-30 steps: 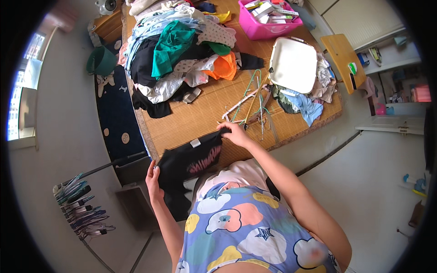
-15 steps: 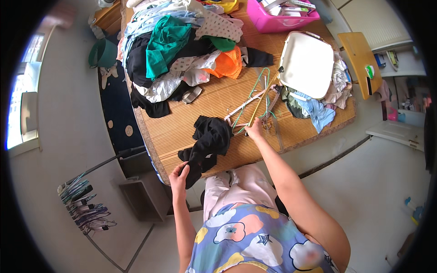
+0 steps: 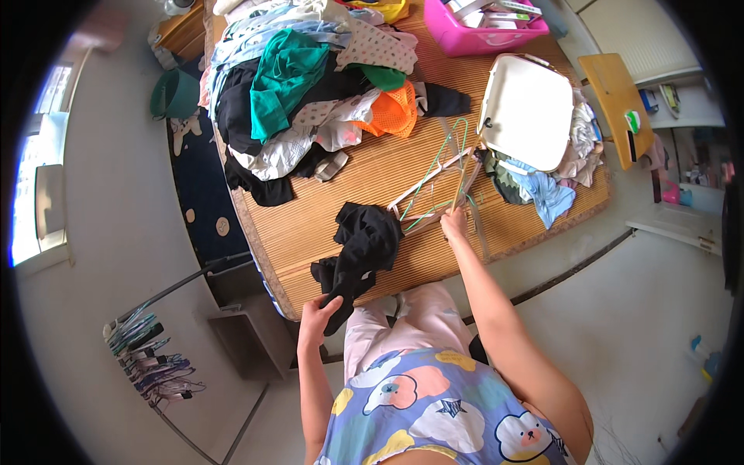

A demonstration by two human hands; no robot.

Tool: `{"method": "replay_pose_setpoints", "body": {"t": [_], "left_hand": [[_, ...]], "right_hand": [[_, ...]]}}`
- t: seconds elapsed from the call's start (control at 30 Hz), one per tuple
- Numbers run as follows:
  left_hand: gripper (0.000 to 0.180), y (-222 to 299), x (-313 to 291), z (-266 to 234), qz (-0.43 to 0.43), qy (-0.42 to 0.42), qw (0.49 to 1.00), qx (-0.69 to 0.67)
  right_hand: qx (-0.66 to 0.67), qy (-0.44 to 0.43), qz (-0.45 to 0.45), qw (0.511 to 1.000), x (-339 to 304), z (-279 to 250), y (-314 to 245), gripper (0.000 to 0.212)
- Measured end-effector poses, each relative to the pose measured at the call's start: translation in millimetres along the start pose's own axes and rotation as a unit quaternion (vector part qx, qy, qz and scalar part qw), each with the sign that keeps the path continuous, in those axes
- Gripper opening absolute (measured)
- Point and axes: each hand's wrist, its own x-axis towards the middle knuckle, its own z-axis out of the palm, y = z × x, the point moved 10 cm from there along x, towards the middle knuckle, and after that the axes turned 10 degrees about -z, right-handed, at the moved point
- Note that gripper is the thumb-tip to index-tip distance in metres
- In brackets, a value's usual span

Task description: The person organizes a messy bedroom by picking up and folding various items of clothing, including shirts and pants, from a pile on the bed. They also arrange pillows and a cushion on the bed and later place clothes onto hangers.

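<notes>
A crumpled black garment [image 3: 367, 239] lies on the mat-covered table near its front edge. My left hand [image 3: 316, 319] is closed on the garment's near end, which hangs at the edge. To the right, my right hand [image 3: 454, 225] grips a yellowish clothes hanger [image 3: 459, 194]. Around it lie other hangers: a green one [image 3: 434, 172] and a pale pink one [image 3: 422, 182], overlapping one another. The garment's far end touches the pink hanger, and I cannot make out whether they are hooked together.
A large clothes heap [image 3: 310, 85] covers the far left of the table [image 3: 310, 217]. At the right, a white lid-like tray [image 3: 527, 108] rests on more clothes [image 3: 546, 194]. A pink basket [image 3: 484, 31] stands at the back. Hangers crowd a rack [image 3: 155, 356] at lower left.
My right hand has shifted slightly right with the yellowish hanger, which now stands more upright. The left hand keeps its hold on the black garment. The whole view has shifted a little.
</notes>
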Motion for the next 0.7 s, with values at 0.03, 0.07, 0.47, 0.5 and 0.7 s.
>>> {"method": "replay_pose_setpoints", "body": {"t": [0.03,0.07,0.47,0.5,0.7], "left_hand": [[0.033,6.2,4.1,3.1,0.014,-0.02,0.999,0.028],[0.031,3.8,9.6,-0.3,0.023,-0.028,0.998,0.042],[0.024,84.1,-50.7,-51.6,0.23,-0.104,0.959,0.132],[0.023,92.4,-65.4,-54.5,0.273,-0.115,0.944,0.146],[0.021,85.7,-79.2,-122.3,0.43,0.014,0.894,0.126]], "right_hand": [[0.006,0.035,-0.013,0.999,1.4,-12.8,8.7,0.021],[-0.041,-0.004,-0.046,0.998,-7.7,-21.4,-20.1,0.019],[0.085,0.183,-0.308,0.93,-203.2,-129.8,-125.4,0.017],[0.21,0.128,-0.209,0.947,-207.8,-110.1,-92.4,0.013],[0.298,0.064,-0.354,0.884,-305.0,-87.6,-259.9,0.024]]}}
